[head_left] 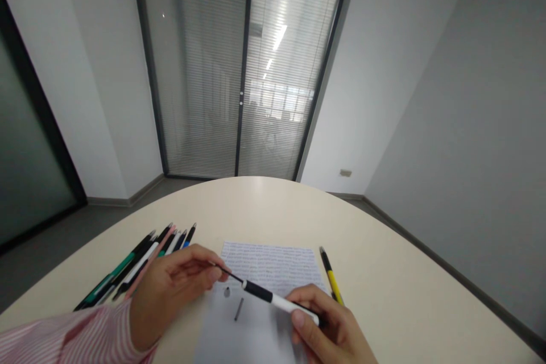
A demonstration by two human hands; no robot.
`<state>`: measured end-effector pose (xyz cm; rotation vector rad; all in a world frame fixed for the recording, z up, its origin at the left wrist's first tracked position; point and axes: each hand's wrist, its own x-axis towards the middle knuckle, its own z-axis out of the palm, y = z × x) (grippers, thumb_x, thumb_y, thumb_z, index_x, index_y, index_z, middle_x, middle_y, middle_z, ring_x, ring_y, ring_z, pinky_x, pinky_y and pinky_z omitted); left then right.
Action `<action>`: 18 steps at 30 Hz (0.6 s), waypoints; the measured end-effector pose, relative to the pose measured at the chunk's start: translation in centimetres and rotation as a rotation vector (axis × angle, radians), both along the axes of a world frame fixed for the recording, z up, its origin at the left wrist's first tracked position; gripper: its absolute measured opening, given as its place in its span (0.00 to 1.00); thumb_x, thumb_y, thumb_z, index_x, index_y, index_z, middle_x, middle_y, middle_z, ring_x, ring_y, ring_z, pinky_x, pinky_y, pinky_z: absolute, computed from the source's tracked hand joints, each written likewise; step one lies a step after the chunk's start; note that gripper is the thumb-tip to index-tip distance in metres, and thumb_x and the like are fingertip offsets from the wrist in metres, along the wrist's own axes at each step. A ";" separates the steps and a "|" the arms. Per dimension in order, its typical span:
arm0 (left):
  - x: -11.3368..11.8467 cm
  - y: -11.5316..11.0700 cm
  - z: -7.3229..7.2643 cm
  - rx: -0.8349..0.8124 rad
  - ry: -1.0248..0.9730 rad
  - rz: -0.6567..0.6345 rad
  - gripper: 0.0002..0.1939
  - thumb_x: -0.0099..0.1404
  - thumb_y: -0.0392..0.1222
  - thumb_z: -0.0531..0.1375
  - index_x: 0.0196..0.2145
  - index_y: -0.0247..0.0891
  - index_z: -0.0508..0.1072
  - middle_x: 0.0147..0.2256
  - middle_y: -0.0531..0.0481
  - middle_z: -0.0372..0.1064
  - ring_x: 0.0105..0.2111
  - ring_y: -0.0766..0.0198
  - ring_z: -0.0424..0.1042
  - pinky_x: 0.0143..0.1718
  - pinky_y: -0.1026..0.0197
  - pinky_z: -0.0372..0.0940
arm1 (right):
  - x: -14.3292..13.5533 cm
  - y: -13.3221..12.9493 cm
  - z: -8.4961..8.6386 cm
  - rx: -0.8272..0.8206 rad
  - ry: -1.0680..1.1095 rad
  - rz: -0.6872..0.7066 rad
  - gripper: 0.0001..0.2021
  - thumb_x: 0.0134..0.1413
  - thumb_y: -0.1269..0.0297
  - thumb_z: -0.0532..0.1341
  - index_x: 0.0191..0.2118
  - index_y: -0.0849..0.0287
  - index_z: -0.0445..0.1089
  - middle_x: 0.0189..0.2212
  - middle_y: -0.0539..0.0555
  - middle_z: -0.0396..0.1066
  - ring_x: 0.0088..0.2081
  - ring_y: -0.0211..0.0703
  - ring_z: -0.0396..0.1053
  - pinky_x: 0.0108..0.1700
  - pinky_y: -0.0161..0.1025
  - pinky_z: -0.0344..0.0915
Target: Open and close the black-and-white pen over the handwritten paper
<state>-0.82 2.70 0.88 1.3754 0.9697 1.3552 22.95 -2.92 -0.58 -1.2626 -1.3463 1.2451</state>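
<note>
My right hand (pixel 330 327) is closed around the white barrel of a pen with a black grip (pixel 258 291), which points up and to the left. From the front end of that pen sticks a thin dark refill (pixel 233 275); its far end is pinched between the thumb and fingers of my left hand (pixel 173 281). Below them, on a sheet of paper (pixel 273 264) with handwritten lines on its upper part, lie a small dark pen tip (pixel 227 292) and a thin piece that looks like a spring (pixel 239 309). How much refill is inside the barrel is hidden.
Several pens (pixel 128 264) lie in a row at the left, partly behind my left hand. A yellow and black pen (pixel 331 276) rests right of the paper. The pale round table (pixel 405 296) curves away towards a glass partition with blinds (pixel 200 68).
</note>
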 end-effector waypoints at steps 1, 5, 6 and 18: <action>-0.2 0.3 -0.1 0.008 -0.010 0.037 0.02 0.52 0.37 0.67 0.26 0.38 0.78 0.23 0.52 0.78 0.26 0.64 0.77 0.26 0.70 0.69 | 0.0 0.1 0.0 0.000 -0.011 -0.007 0.28 0.46 0.38 0.63 0.35 0.62 0.71 0.20 0.46 0.64 0.17 0.28 0.53 0.19 0.29 0.49; -0.7 1.1 0.2 0.019 -0.112 0.179 0.12 0.52 0.46 0.70 0.30 0.35 0.76 0.26 0.50 0.79 0.27 0.64 0.76 0.26 0.71 0.68 | 0.2 0.4 -0.1 0.001 -0.002 -0.033 0.28 0.47 0.37 0.62 0.36 0.63 0.70 0.20 0.45 0.64 0.16 0.27 0.54 0.18 0.29 0.48; -0.7 1.1 0.5 0.015 -0.159 0.206 0.15 0.52 0.48 0.70 0.31 0.36 0.75 0.27 0.50 0.79 0.28 0.64 0.77 0.26 0.71 0.68 | 0.3 0.5 -0.2 0.004 0.009 -0.037 0.28 0.48 0.37 0.62 0.36 0.63 0.69 0.20 0.46 0.65 0.16 0.27 0.54 0.18 0.29 0.47; -2.4 -2.5 -2.9 1.044 0.602 -0.079 0.12 0.71 0.56 0.49 0.44 0.53 0.67 0.36 0.54 0.80 0.35 0.61 0.80 0.40 0.62 0.75 | 0.6 0.9 -1.1 0.028 0.045 -0.056 0.23 0.54 0.44 0.61 0.37 0.64 0.69 0.20 0.45 0.64 0.16 0.28 0.52 0.19 0.30 0.48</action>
